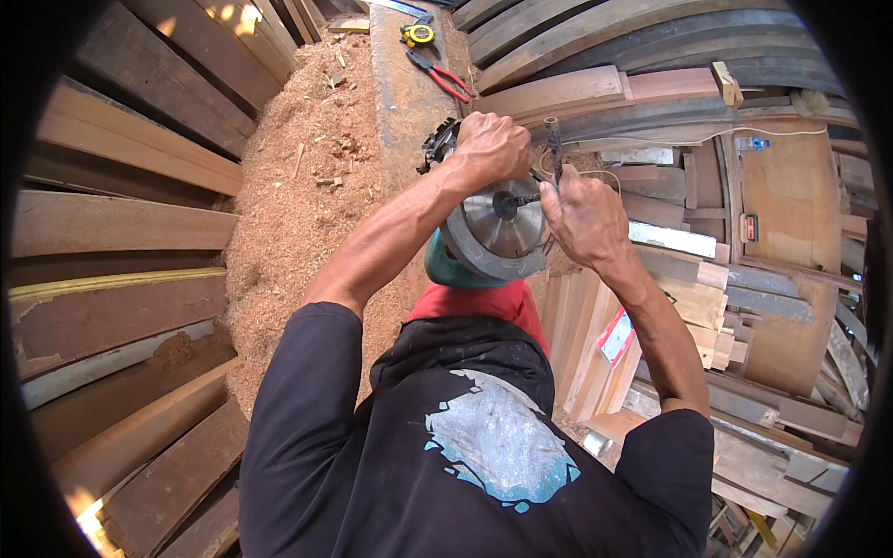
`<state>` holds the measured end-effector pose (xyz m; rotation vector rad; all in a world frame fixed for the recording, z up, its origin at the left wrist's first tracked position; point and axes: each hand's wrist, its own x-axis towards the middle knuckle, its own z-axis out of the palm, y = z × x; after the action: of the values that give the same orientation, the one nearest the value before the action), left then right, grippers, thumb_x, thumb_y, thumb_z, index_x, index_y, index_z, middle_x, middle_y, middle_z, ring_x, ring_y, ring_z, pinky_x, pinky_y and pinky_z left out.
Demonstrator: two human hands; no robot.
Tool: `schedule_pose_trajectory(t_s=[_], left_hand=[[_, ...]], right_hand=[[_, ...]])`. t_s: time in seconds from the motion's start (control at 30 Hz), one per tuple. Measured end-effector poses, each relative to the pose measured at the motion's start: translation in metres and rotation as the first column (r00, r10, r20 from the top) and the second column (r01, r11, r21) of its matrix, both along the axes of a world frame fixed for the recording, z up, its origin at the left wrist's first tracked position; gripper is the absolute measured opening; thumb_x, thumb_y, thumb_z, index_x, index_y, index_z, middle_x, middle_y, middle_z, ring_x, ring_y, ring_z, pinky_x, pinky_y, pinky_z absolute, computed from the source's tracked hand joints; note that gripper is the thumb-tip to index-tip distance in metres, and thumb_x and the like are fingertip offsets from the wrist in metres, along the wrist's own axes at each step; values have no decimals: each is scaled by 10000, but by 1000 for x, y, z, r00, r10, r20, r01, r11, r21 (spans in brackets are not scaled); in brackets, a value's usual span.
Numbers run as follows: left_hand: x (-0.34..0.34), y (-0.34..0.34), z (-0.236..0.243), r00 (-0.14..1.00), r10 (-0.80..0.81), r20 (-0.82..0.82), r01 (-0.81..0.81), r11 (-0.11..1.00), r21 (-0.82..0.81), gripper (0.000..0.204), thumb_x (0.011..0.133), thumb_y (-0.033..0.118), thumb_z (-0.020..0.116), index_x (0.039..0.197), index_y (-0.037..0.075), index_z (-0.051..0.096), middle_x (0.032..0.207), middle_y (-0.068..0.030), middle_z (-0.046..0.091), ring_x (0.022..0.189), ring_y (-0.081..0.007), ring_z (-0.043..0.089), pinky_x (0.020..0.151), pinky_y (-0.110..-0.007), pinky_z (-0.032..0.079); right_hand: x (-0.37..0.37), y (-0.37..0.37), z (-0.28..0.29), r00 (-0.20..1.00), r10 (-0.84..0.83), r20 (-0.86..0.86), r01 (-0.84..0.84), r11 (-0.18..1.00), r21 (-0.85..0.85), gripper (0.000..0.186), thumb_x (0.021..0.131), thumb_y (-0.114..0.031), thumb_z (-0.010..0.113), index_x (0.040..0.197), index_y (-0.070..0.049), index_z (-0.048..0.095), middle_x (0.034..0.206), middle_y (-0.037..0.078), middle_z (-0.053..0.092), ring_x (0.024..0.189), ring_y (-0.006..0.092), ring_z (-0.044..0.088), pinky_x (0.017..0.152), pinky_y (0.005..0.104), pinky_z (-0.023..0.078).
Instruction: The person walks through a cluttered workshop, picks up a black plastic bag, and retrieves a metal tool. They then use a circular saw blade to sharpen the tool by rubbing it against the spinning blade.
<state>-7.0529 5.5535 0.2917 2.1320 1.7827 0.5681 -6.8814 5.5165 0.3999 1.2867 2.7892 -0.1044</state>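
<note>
A circular saw with a teal body (448,266) rests in front of my lap, turned so that its round metal blade (512,232) faces up. At the saw's far side my left hand (493,149) is closed on it; the fingers' undersides are hidden. Beside the left wrist is a black, ridged part (437,146). My right hand (588,219) is closed around a dark wrench (555,149). One arm of that wrench reaches to the hub (505,205) at the blade's middle, and another end sticks up past the fingers.
Pliers with red handles (451,84) and a yellow tape measure (419,35) lie on the plank (395,84) ahead. Sawdust (307,195) covers the ground at left. Stacked boards (121,223) line both sides. A pale cord (688,139) runs across the right.
</note>
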Motion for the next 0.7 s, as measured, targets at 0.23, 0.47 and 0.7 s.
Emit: schedule_pose_trajectory(t_s=[0.23,0.47,0.7], left_hand=[[0,4,-1,1000,-15,1,15,1000,-14,297,843,321,623,824,79,795,847,-219,750,816,-378,760,735,-466,589],[0,7,0,1000,-18,-17,17,1000,-25,264,815,281,623,823,87,802,858,-211,756,829,-370,763,745,-463,594],[1,5,0,1000,-19,-13,19,1000,-21,245,804,263,627,810,92,801,851,-215,753,817,-372,762,734,-460,591]], right_hand=[[1,3,1,1000,-8,21,8,1000,-2,364,1012,-320,561,959,39,582,687,289,643,674,476,676,622,547,545],[-2,7,3,999,-18,39,18,1000,2,369,1008,-325,557,968,40,594,696,295,656,690,483,691,641,556,559],[2,7,2,1000,-6,18,6,1000,-8,376,1005,-333,578,996,43,591,695,288,651,677,477,681,626,555,548]])
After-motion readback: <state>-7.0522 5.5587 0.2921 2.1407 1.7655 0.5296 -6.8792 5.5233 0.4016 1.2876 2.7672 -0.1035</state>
